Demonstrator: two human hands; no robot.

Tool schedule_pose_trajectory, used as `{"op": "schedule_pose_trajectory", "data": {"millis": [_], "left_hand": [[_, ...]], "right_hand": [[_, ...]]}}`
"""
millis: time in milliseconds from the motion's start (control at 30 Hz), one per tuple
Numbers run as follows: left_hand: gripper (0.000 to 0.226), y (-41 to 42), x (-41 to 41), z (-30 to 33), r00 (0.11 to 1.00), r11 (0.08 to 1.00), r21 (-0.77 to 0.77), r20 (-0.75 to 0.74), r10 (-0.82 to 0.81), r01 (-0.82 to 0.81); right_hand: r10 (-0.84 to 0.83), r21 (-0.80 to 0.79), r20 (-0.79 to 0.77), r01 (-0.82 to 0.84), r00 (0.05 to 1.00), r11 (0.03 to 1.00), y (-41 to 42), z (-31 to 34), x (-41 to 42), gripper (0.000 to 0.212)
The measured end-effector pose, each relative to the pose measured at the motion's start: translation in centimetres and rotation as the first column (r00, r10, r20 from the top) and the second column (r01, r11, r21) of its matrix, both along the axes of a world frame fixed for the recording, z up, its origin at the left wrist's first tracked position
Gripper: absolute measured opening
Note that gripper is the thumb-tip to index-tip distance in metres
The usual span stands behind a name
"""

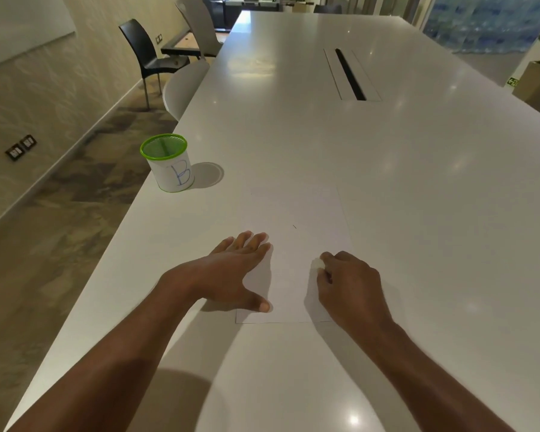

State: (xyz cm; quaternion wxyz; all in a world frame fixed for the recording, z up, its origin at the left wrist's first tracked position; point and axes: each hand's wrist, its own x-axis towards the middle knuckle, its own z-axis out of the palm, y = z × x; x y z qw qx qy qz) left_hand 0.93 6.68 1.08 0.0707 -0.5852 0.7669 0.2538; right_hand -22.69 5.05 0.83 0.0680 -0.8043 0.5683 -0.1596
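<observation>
Green-rimmed cup (172, 169) marked B, contents unclear; our left hand (234, 269) lies flat on paper (296, 213), right hand (353, 285) pinches white eraser (318, 263).

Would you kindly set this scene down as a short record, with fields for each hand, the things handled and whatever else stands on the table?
left hand: flat, fingers straight, pressing on the left part of the sheet of paper
right hand: pinches a small white piece, likely an eraser, down on the paper
mark: short, dark, on the paper beyond both hands
cup: green-rimmed, lettered B, upright, left of the paper and apart from it
surface: white table
</observation>
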Motion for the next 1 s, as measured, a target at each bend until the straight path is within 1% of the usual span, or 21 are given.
{"op": "schedule_pose_trajectory", "data": {"millis": [67,133,200,267,333,400,500,600,667,800,867,1000], "left_hand": [[0.116,0.0,0.0,-0.2,1.0,1.0,0.0,0.005,-0.002,0.002],[0.116,-0.1,0.0,-0.2,1.0,1.0,0.001,0.013,-0.005,0.005],[0.116,-0.1,0.0,-0.2,1.0,1.0,-0.001,0.017,-0.005,0.005],[0.116,-0.1,0.1,-0.3,1.0,1.0,-0.004,0.008,-0.005,0.005],[0.116,0.0,0.1,-0.4,1.0,1.0,-0.01,-0.004,-0.002,0.002],[0.116,0.0,0.1,-0.5,1.0,1.0,-0.012,-0.007,0.003,-0.003],[0.117,-0.1,0.2,-0.6,1.0,1.0,-0.013,-0.007,0.002,-0.002],[0.116,-0.1,0.1,-0.6,1.0,1.0,-0.015,-0.019,0.004,-0.005],[0.116,-0.1,0.1,-0.4,1.0,1.0,-0.014,-0.02,0.005,-0.006],[0.116,0.0,0.1,-0.3,1.0,1.0,-0.02,-0.01,0.004,-0.005],[0.116,0.1,0.1,-0.3,1.0,1.0,-0.024,-0.02,0.009,-0.009],[0.115,0.0,0.1,-0.3,1.0,1.0,-0.026,-0.011,-0.002,0.001]], "right_hand": [[0.106,0.014,0.011,-0.106,0.994,0.994,1.2,0.1,1.4,0.015],[0.221,0.062,0.066,-0.225,0.973,0.972,2.3,0.1,2.9,0.014],[0.277,0.078,0.076,-0.283,0.958,0.956,2.4,0.0,3.7,0.012],[0.267,0.078,0.054,-0.271,0.962,0.96,1.6,-0.2,3.0,0.013],[0.208,0.069,0.027,-0.21,0.978,0.975,0.7,-0.2,1.5,0.014],[0.18,0.057,0.043,-0.182,0.983,0.982,0.5,0.1,0.8,0.018],[0.272,0.044,0.074,-0.275,0.96,0.96,1.0,0.3,2.8,0.011],[0.345,0.04,0.151,-0.354,0.926,0.934,0.5,0.2,5.2,0.024],[0.376,0.067,0.169,-0.392,0.911,0.918,0.0,0.2,5.1,0.027],[0.36,0.117,0.117,-0.373,0.926,0.92,-0.9,0.4,1.2,0.019],[0.344,0.137,0.125,-0.36,0.931,0.923,-1.0,0.6,-0.1,0.017],[0.386,0.083,0.161,-0.402,0.908,0.912,-0.6,0.4,2.1,0.017]]}}
